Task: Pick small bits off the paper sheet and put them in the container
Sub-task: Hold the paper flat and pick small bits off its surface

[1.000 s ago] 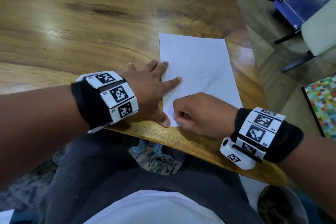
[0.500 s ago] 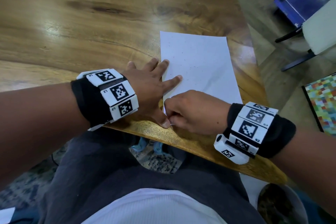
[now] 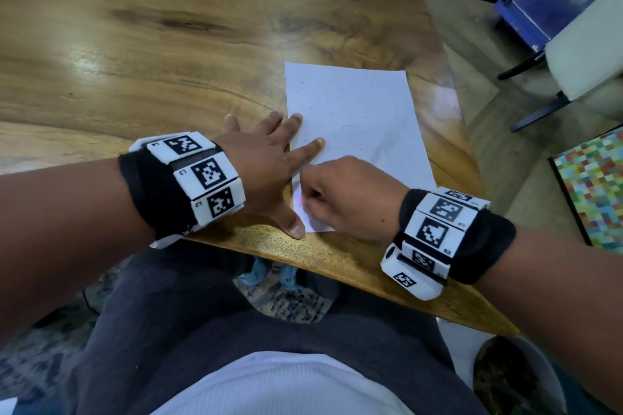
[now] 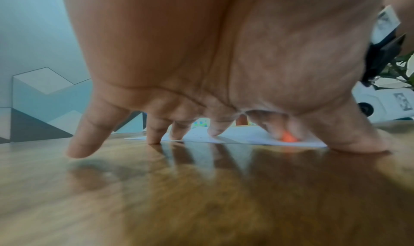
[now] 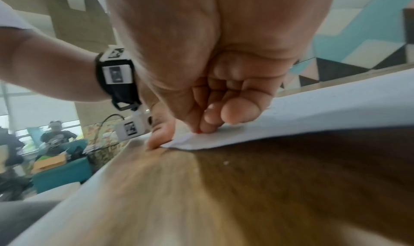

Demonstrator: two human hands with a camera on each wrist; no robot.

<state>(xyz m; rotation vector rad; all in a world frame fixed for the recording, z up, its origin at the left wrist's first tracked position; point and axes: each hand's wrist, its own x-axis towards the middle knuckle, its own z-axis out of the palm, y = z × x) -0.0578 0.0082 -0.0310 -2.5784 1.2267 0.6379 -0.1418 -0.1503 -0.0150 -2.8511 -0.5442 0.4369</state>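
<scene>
Scattered over the paper sheet (image 3: 357, 118): small dark bits (image 3: 347, 127), thin and sparse, mostly toward its middle and left half. Flat on the wooden table (image 3: 168, 61), near corner close to the table's rounded edge, and lying just as half a second and a second ago.

At the sheet's near-left corner: the right hand (image 3: 350, 199), fingers curled tight, fingertips down on the paper. Pinched between them, a red-orange speck (image 3: 301, 201), seen as a glint from the head and more plainly from the left wrist. Impossible to tell whether a bit or something else. Half a second ago pushed further toward the sheet's left edge, almost against the other thumb; now drawn back a little over the paper, with the speck showing. Probably a pick just made at that corner, ready to lift.

Along the sheet's left edge: the left hand (image 3: 266, 165), spread wide and flat, index and middle fingertips on the paper, thumb on the wood at the near-left corner. Unmoved over the last second, pinning the sheet, holding nothing.

Well apart from the sheet, below the table's near edge: a round grey-rimmed vessel (image 3: 547, 367) with dark contents. Possibly the container; not certain. If so, a long carry, and many bits left.
</scene>
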